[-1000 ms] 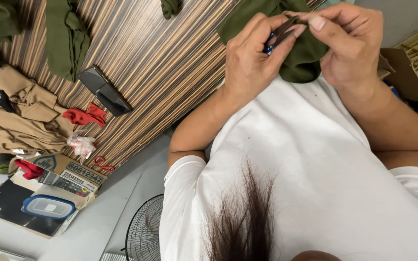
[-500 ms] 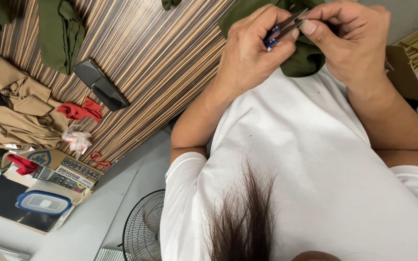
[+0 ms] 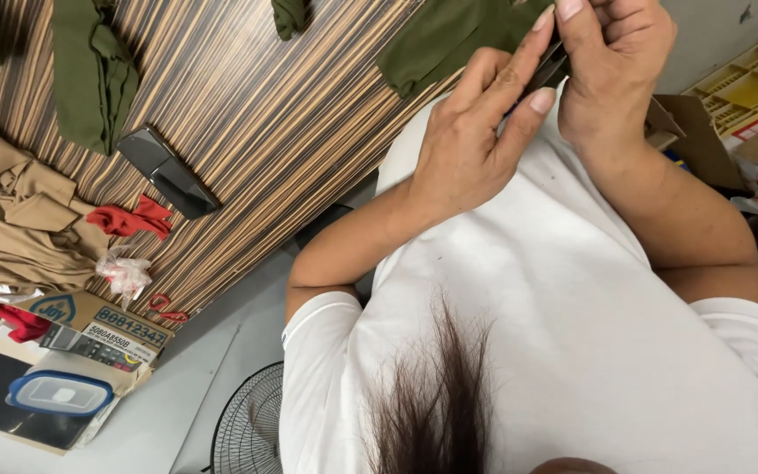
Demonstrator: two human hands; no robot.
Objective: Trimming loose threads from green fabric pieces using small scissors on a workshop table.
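**Both hands pinch a small dark tool over olive cloth**

The left hand [image 3: 471, 145] has its fingers closed around a small dark tool [image 3: 547, 72], thumb and forefinger pressed along its sides. The right hand [image 3: 611, 66] meets it from the other side, its fingers curled shut on the same tool's upper end; what kind of tool it is cannot be told, since the fingers hide most of it. The tool sits between the two hands, just above the chest of the white T-shirt [image 3: 572, 333] and right against a piece of olive-green fabric [image 3: 449, 35] that lies on the edge of the striped wooden table [image 3: 265, 114].

Farther out on the table lie another olive-green garment [image 3: 89, 75], a black rectangular case [image 3: 168, 171], a scrap of red cloth [image 3: 133, 219], folded tan garments [image 3: 19, 228] and a crumpled clear plastic bag [image 3: 123, 274]. Small red-handled scissors [image 3: 164, 309] rest near the table's edge. Beside them stands a cardboard box [image 3: 89, 329], with a blue-rimmed plastic container [image 3: 59, 393] next to it. A fan grille [image 3: 247, 430] stands below, and yellow crates [image 3: 747, 88] sit on the right.
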